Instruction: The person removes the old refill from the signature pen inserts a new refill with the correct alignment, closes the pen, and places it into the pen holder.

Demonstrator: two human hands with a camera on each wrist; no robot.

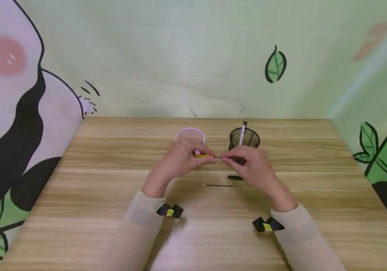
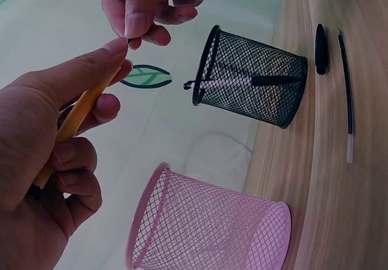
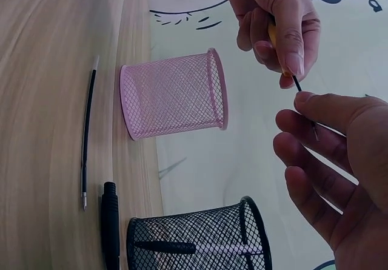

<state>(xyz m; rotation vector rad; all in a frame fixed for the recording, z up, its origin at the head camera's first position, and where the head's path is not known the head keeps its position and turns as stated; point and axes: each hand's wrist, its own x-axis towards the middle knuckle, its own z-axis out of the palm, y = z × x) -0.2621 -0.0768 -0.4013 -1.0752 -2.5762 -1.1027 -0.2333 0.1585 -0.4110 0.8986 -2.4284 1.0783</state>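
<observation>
My left hand (image 1: 184,157) grips a yellow pen barrel (image 2: 83,107), which lies slantwise across the palm in the left wrist view. Thumb and index finger of my right hand (image 1: 253,165) pinch a thin dark pen refill (image 3: 297,83) at the barrel's end. The refill's metal tip sticks out past the right fingertips, and its other end is hidden at or inside the barrel. On the table below the hands lies another black refill (image 1: 219,185) with a clear end. Behind it rests a short black ribbed pen piece (image 3: 110,221), partly covered by my right hand in the head view.
A black mesh pen cup (image 2: 251,51) stands behind my right hand, holding a white-and-black pen (image 1: 243,132). Behind my left hand is a pink mesh pen cup (image 3: 173,94). The wooden table (image 1: 112,150) ends at a printed cloth backdrop.
</observation>
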